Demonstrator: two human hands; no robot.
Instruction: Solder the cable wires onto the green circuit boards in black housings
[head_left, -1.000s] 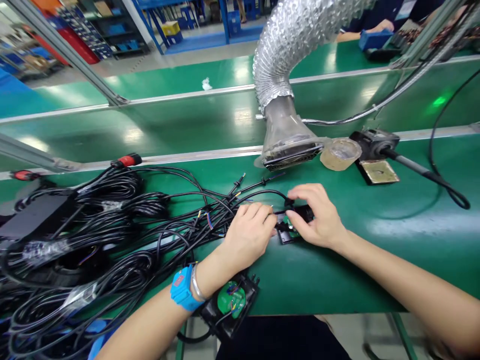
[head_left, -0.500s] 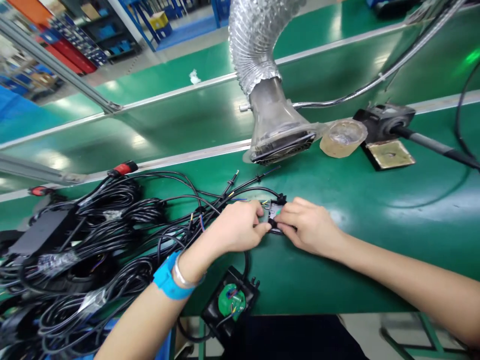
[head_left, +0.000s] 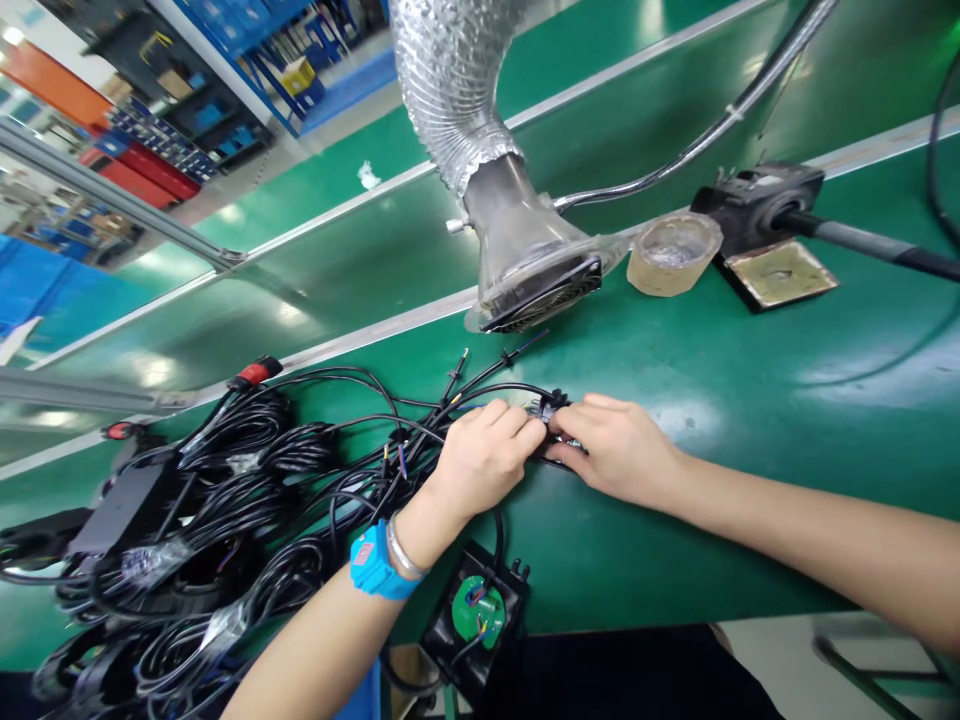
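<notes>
My left hand is closed, its fingertips pressed on the near-left side of a small dark-edged box. My right hand pinches the same box from the right, thumb and forefinger meeting close to the left fingers. Most of the box is hidden by the fingers. At its far side a black cable fitting shows, with a black cable running left from it. Closer to me, a larger black housing lies open at the table edge, showing a round green circuit board with wires.
Bundled black cables and a black power brick cover the left side. A fume extractor nozzle hangs beyond my hands. At the back right stand a yellowish cup and a soldering iron holder with a sponge tray.
My left fingers have curled over the box, covering the pale inside that showed before. The right hand stays at its right side. The whole view has shifted and tilted slightly.
</notes>
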